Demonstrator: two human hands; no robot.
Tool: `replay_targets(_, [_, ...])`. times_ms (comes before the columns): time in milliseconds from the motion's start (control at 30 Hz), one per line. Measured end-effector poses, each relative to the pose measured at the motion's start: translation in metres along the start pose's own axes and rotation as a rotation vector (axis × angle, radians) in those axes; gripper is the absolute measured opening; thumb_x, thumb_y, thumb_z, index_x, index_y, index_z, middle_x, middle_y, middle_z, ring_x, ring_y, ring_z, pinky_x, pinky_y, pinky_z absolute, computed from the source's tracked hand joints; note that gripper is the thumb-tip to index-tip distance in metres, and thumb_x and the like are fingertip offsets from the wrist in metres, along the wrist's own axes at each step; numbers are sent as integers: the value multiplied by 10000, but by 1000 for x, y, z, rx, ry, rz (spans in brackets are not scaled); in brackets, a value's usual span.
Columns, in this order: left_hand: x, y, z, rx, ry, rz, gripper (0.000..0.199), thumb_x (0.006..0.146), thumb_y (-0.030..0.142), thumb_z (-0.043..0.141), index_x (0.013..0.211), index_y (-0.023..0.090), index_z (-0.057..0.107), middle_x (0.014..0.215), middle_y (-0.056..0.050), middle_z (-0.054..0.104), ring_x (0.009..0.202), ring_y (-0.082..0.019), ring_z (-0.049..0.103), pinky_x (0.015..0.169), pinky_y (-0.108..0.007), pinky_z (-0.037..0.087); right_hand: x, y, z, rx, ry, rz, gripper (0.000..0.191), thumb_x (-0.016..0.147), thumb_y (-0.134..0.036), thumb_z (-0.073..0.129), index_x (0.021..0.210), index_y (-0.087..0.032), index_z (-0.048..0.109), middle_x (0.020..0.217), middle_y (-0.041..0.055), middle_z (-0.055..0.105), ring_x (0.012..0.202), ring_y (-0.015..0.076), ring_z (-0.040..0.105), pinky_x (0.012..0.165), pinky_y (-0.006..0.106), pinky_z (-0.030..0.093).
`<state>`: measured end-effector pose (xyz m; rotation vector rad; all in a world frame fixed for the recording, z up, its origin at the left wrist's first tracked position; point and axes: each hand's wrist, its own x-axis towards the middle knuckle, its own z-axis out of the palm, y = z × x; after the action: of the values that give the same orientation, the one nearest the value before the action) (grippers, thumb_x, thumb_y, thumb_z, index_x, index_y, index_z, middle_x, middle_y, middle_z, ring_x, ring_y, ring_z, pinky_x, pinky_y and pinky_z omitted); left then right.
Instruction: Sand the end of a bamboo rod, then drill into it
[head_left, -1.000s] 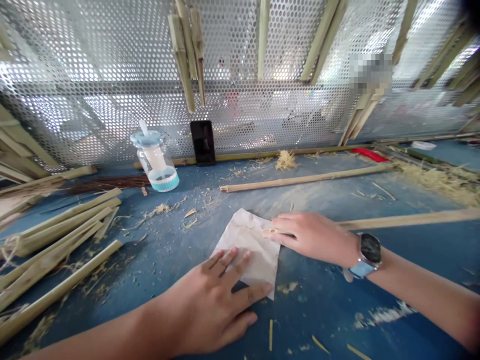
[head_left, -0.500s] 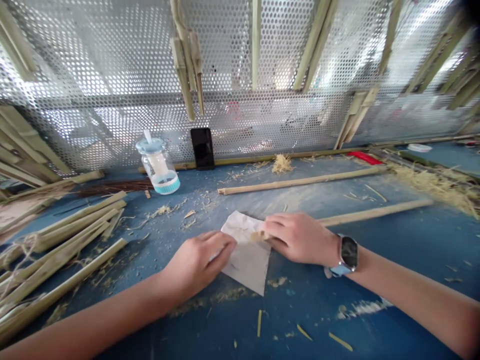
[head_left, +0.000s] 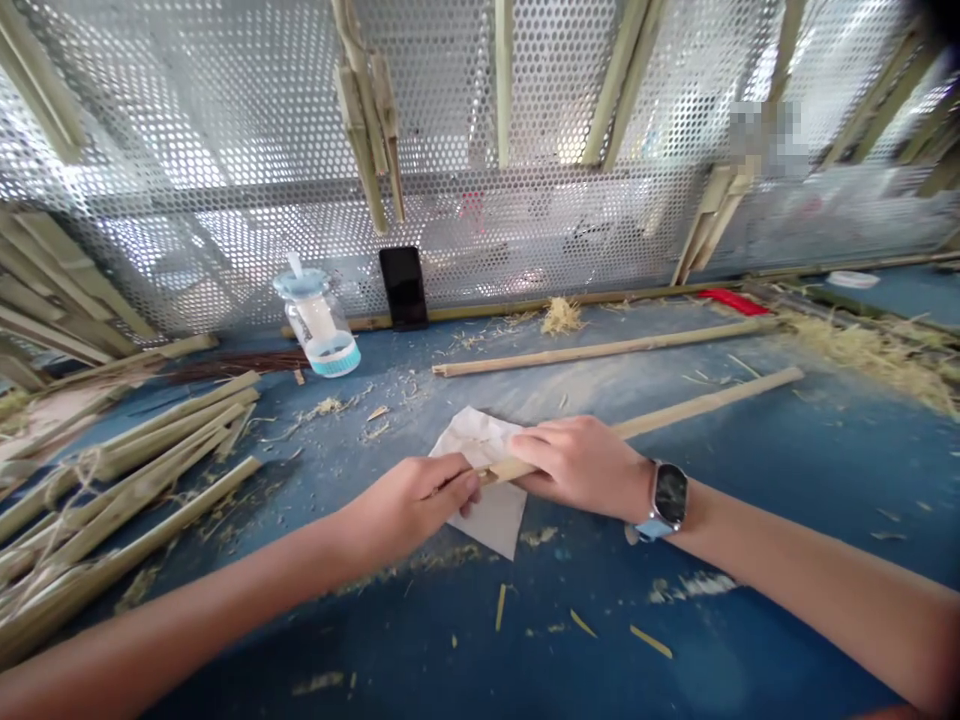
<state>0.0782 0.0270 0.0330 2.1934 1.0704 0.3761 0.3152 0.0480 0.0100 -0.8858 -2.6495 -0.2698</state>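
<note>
Bamboo stick held in 2 hands.

paper laid on tabletop | near stick held over paper | second stick set behind it | jug placed left of phone | tied strips laid at far left

Matt wood stick, creased paper sht, shiny perf. metal panel, glossy phone

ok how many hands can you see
2: the left hand holds a bamboo strip near its end, the right hand grips it farther along, white paper beneath. Any hands behind the mesh screen can't be made out.
</note>
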Motion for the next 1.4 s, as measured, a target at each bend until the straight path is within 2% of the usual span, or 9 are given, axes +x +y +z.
replay_targets(100, [-6, -2, -1, 138, 149, 49, 159, 972, 258, 453, 1038, 191, 582, 885, -14, 620, 744, -152, 575, 667, -267, 451, -1, 1, 5, -21, 4, 16, 254, 965, -342, 494, 821, -164, 603, 724, 15, 669, 604, 131, 567, 542, 284, 257])
replay_targets(200, [-13, -1, 1, 362, 322, 258, 168, 986, 199, 423, 1053, 177, 575, 934, -43, 580, 795, -161, 571, 713, -290, 473, -1, 0, 7, -69, 63, 31, 268, 971, -346, 490, 809, -163, 599, 705, 22, 659, 621, 137, 571, 553, 283, 253])
replay_targets(367, [-23, -5, 4, 451, 300, 426, 299, 1010, 182, 418, 1282, 193, 540, 919, -31, 551, 697, -121, 581, 634, -233, 505, -2, -2, 3, -111, 126, 55, 289, 975, -401, 495, 856, -165, 609, 746, 25, 673, 666, 150, 584, 595, 290, 294])
replay_targets(500, [-23, -13, 9, 549, 267, 370, 369, 1014, 255, 413, 1376, 206, 470, 980, -51, 591, 717, -163, 639, 610, -280, 536, -2, -4, 0, -123, 145, 101, 235, 963, -371, 529, 876, -168, 609, 747, 21, 672, 681, 156, 589, 609, 293, 302])
replay_targets(633, [-19, -12, 11, 326, 106, 244, 443, 1011, 357, 423, 1440, 254, 394, 1088, -58, 602, 802, -163, 661, 712, -291, 549, -1, -8, -1, -116, 163, 120, 222, 966, -340, 520, 855, -165, 600, 729, 20, 664, 670, 153, 583, 608, 291, 295])
replay_targets(833, [-20, 2, 9, -101, -39, 108, 430, 1020, 393, 395, 1410, 216, 431, 655, 63, 524, 553, -99, 488, 518, -187, 416, 0, -19, -7, -143, 189, 118, 232, 973, -296, 485, 810, -167, 588, 697, 17, 647, 634, 143, 569, 605, 291, 300])
replay_targets(1000, [-20, 4, 9, -43, 48, 116, 346, 1019, 331, 411, 1338, 237, 506, 624, 72, 522, 514, -85, 470, 485, -177, 371, 0, -24, -13, -155, 196, 97, 233, 976, -288, 479, 800, -166, 571, 695, 14, 637, 633, 144, 575, 586, 291, 302])
replay_targets(1133, [-19, -4, 6, 136, 178, 243, 295, 1007, 287, 447, 1276, 248, 561, 929, -1, 694, 648, -94, 600, 603, -197, 447, 0, -18, -13, -165, 180, 83, 253, 994, -305, 447, 823, -170, 575, 709, 18, 652, 629, 144, 579, 576, 291, 299])
replay_targets(1400, [-12, -19, -1, 55, 298, 149, 181, 966, 244, 544, 1104, 248, 661, 874, 46, 721, 653, -81, 597, 611, -173, 442, 0, 0, -3, -144, 165, 144, 397, 1015, -425, 392, 771, -174, 579, 626, 7, 628, 549, 122, 543, 522, 281, 249])
